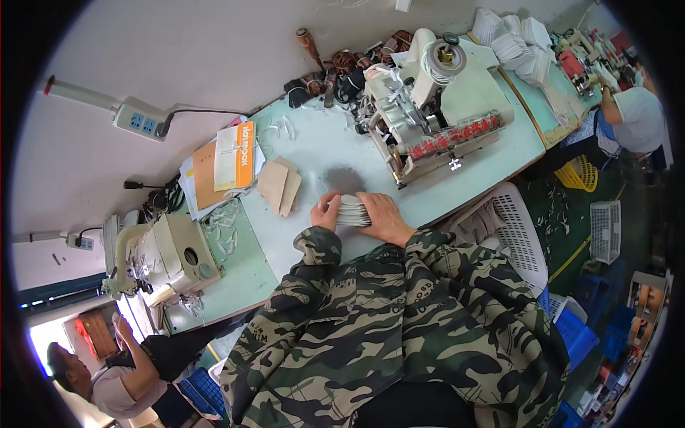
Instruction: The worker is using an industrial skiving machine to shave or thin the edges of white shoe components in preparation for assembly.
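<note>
Both hands on a stack of thin pale fabric pcs point(352, 211), sitting on the pale green counter point(314, 143) just in front of the person. Left hand point(327, 212) at stack's left end, fingers curled round it; right hand point(381, 216) over the right end, fingers closed on top. Sewing machine point(421, 107) beyond the stack w/ dark patch between. Tan cardboard pcs point(280, 184) near left hand. Camo sleeves at lower edge.
</note>
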`<act>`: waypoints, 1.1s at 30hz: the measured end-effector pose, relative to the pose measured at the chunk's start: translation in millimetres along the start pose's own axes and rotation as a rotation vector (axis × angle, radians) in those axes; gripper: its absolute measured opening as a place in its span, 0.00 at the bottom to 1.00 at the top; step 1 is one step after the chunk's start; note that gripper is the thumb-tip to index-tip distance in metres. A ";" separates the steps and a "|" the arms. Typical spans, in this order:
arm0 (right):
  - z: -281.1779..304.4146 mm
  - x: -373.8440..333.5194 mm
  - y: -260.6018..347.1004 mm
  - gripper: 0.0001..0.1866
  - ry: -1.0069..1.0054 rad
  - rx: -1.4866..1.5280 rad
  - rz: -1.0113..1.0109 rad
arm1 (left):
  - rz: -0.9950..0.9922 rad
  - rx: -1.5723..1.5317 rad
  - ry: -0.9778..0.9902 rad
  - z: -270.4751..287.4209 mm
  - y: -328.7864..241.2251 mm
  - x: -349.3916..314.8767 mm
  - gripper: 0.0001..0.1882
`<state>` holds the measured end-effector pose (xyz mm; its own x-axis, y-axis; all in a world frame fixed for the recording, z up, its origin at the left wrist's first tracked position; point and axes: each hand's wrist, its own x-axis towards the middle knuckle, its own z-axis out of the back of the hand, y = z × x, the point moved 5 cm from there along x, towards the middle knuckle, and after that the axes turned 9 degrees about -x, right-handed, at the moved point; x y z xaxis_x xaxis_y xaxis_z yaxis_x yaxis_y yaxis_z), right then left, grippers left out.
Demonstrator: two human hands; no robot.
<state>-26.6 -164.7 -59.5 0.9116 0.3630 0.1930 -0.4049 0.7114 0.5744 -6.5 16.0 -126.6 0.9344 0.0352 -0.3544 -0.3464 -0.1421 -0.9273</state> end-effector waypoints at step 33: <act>136.3 26.4 1.7 0.29 -0.163 0.016 0.122 | 0.087 0.163 0.170 15.7 -12.6 28.1 0.31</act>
<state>6.5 -236.0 54.9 0.8556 0.3428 0.3878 -0.5133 0.6577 0.5513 22.8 34.4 -126.8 0.8964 -0.1389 -0.4210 -0.4218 0.0245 -0.9063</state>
